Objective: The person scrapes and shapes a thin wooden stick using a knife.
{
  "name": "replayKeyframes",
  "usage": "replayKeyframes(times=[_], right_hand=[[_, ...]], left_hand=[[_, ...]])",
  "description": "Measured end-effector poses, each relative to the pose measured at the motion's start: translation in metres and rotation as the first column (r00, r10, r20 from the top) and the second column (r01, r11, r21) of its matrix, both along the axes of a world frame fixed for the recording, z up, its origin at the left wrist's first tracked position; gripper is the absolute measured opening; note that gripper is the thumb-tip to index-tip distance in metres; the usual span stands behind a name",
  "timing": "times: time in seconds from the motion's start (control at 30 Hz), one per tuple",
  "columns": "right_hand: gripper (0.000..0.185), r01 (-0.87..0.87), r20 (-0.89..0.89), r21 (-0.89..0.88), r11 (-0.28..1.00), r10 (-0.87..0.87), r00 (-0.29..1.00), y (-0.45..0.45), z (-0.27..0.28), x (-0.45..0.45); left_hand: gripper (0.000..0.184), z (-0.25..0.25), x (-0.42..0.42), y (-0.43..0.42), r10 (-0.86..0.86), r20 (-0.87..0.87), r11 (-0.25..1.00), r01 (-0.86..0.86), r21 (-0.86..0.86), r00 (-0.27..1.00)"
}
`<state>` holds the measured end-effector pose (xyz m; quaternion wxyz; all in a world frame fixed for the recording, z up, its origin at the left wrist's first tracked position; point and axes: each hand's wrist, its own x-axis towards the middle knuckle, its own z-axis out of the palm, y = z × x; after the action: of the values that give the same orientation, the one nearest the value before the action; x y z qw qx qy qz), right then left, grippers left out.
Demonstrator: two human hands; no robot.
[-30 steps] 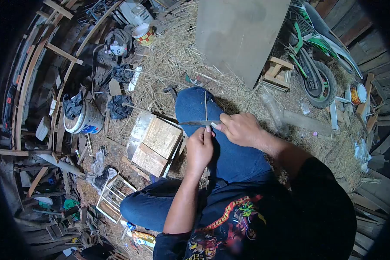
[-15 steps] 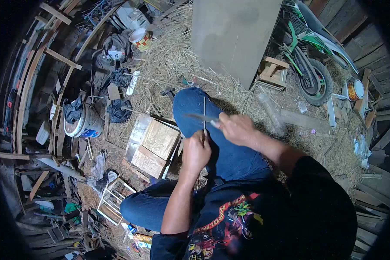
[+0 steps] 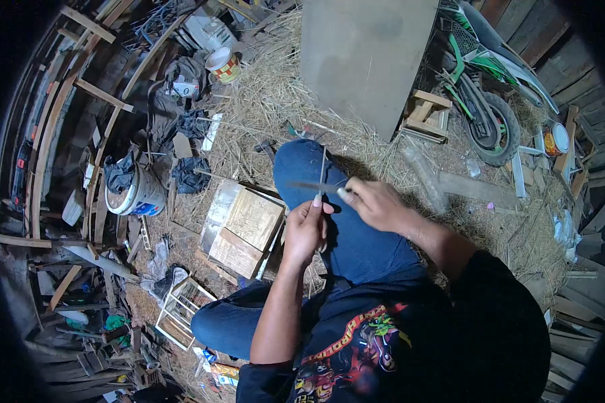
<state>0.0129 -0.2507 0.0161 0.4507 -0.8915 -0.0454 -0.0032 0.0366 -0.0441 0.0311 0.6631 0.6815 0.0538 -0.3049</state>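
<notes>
Near the middle of the frame, my left hand (image 3: 306, 232) had its thumb and fingers closed on a thin stick (image 3: 324, 164), pinching it close to where the knife (image 3: 309, 185) crossed it. The stick ran up the picture from my grip, over the knee of my jeans (image 3: 297, 160). My right hand (image 3: 378, 207) was clenched around the knife's handle, right of centre, with the blade pointing left. The blade was blurred, and I could not tell whether its edge was biting or only lay across the stick.

My left thumb seemed most at risk: it sat just beside the blade, so a skid on a hard spot, or a push toward me, could have nicked it. The knee was a poor bench, too; had the stick rolled on the cloth, the edge might have dropped into the denim and the leg beneath. Too deep a bite could have snapped so slim a piece, or left it gouged. Left of the knee, the wooden box (image 3: 247, 225) stood well apart from the blade.
</notes>
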Motion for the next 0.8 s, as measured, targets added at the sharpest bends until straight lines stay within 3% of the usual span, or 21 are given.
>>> replayKeyframes(times=[0.07,0.2,0.43,0.7,0.8], right_hand=[[0.034,-0.086,0.121,-0.148,0.985,0.104,0.987,0.004,-0.006,-0.002],[0.035,-0.151,0.062,-0.275,0.949,0.174,0.983,0.011,0.0,0.003],[0.036,-0.215,0.003,-0.349,0.912,0.23,0.973,0.016,-0.002,0.016],[0.036,-0.186,-0.02,-0.395,0.899,0.194,0.981,0.019,-0.009,0.023],[0.037,-0.158,-0.015,-0.351,0.923,0.164,0.986,0.019,-0.01,0.022]], left_hand=[[0.037,-0.002,0.001,0.002,-0.032,-0.096,0.979,0.012,-0.202,0.995],[0.033,-0.012,-0.004,0.0,-0.011,-0.145,0.963,-0.028,-0.267,0.989],[0.027,-0.013,-0.004,0.004,0.023,-0.202,0.936,-0.092,-0.338,0.979],[0.025,-0.022,-0.007,0.009,-0.004,-0.34,0.762,-0.217,-0.609,0.94],[0.026,-0.022,-0.009,0.006,0.056,-0.357,0.777,-0.265,-0.571,0.933]])
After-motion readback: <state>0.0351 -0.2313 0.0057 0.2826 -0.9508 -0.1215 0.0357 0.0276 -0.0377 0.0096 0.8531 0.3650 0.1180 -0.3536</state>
